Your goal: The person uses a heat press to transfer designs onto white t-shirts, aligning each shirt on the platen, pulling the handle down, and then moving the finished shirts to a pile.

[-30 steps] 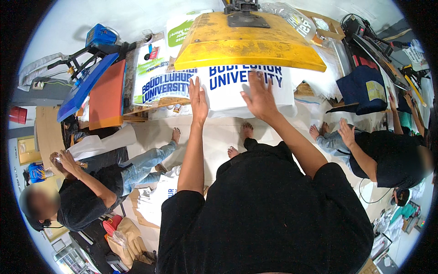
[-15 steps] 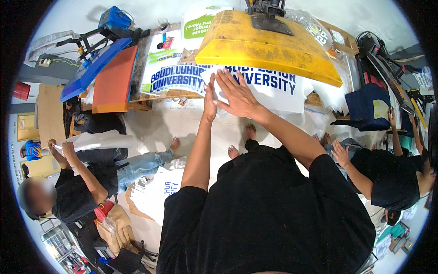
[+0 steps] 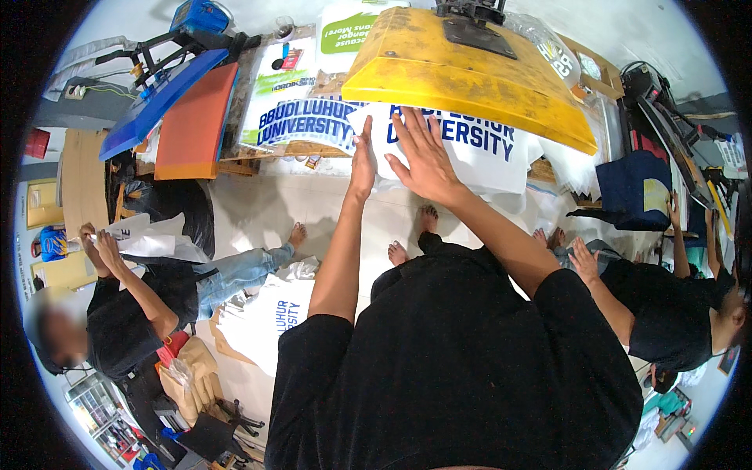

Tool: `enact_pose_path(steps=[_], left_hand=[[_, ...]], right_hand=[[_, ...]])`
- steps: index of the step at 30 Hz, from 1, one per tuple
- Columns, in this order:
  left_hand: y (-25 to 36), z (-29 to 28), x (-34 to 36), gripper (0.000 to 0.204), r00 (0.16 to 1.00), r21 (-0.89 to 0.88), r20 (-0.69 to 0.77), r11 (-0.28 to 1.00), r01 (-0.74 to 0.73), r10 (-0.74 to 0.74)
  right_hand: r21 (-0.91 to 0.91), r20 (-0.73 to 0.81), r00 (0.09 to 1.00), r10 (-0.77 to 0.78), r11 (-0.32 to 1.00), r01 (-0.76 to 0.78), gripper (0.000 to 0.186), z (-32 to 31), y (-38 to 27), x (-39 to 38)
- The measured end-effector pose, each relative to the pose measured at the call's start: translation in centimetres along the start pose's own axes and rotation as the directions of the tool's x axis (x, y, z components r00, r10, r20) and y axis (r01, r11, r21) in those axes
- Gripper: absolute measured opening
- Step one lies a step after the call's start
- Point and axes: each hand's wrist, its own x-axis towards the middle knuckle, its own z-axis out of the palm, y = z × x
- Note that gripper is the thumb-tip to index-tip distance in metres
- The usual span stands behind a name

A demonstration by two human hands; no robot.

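My right hand [image 3: 425,158] lies flat with fingers spread on a white cloth, seemingly a shirt [image 3: 505,174], that bears blue lettering. Its fingertips reach to the front edge of a raised yellow heat press plate [image 3: 470,84], which overhangs part of the cloth. At the cloth's left side, my left hand [image 3: 362,163] is turned edge-on with its fingers stretched out. Beside that hand lie printed transfer sheets [image 3: 307,125] with blue lettering. Neither hand grips anything.
To the left stands another heat press with a blue plate [image 3: 168,106] and an orange pad [image 3: 196,125]. A person [image 3: 141,313] there handles white cloth. Another person [image 3: 658,305] works at the right, near dark cloth [image 3: 638,188]. Printed white shirts [image 3: 270,313] are piled low left.
My right hand has slid a little to the right, widening the gap between my hands. The person on the left has shifted the white cloth, and lettering now shows on it.
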Motion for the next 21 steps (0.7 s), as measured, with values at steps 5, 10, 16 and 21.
enact_pose_path(steps=[5, 10, 16, 21], left_hand=[[0.2, 0.3, -0.2, 0.06, 0.998, 0.152, -0.043, 0.988, -0.029, 0.036], [-0.5, 0.3, 0.2, 0.063, 0.999, 0.097, -0.035, 0.995, -0.029, 0.032], [-0.7, 0.1, 0.2, 0.076, 1.0, -0.061, 0.005, 0.998, 0.004, -0.004], [-0.4, 0.3, 0.3, 0.088, 0.999, -0.195, 0.042, 0.98, 0.037, -0.03]], right_hand=[[0.04, -0.059, 0.996, -0.059, 0.997, 0.062, 0.036, -0.3, 2.1, -4.2], [0.047, 0.023, 0.999, -0.045, 0.998, 0.044, 0.037, 0.7, 2.4, -6.0], [0.03, 0.006, 1.0, -0.029, 0.999, 0.029, 0.071, -0.2, -0.4, -0.6], [-0.066, 0.402, 0.912, -0.08, 0.991, 0.116, 0.079, 1.9, 1.2, -0.6]])
